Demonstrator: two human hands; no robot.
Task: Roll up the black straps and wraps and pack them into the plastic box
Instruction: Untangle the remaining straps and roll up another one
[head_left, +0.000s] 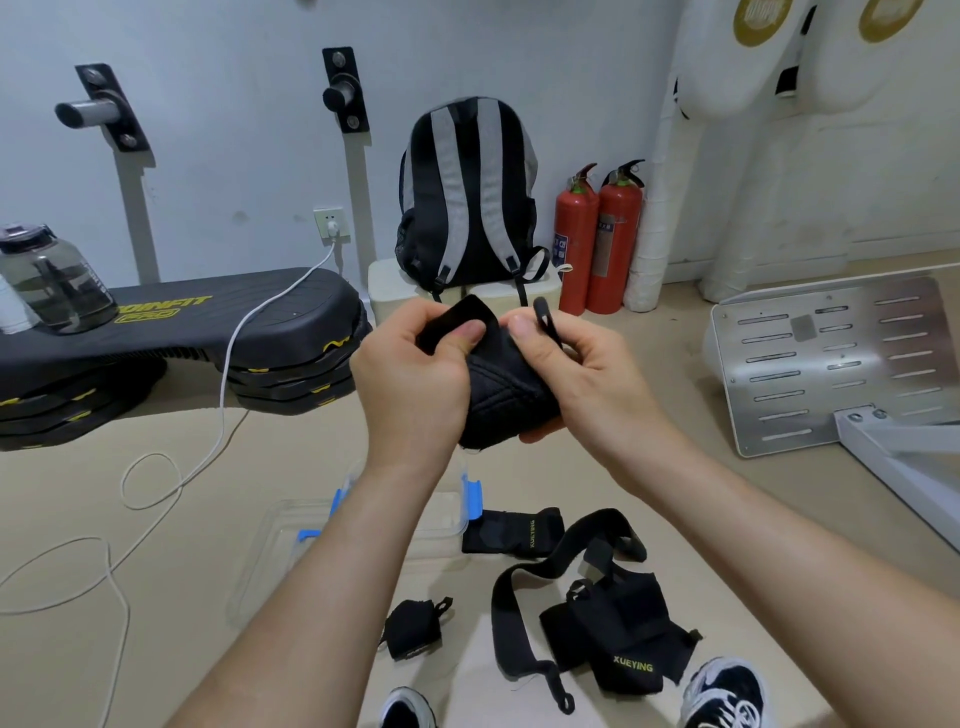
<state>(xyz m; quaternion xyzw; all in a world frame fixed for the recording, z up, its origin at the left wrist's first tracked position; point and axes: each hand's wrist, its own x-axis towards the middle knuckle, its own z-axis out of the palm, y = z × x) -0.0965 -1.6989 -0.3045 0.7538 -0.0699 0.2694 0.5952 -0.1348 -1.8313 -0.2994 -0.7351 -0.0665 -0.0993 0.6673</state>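
While rolling a black wrap (506, 395) mid-frame, pinched in left hand (410, 379) and right hand (587, 369), far from done. Nothing seen in plastic box (452, 519), lower middle. Left to pack along the bottom: rolled wrap (413, 626), loose straps (608, 618).

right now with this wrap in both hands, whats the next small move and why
Probably press the loose flap down onto the roll to close it. The left hand and right hand both grip the wrap, already bundled, with that end sticking up. The plastic box lies below for afterwards.
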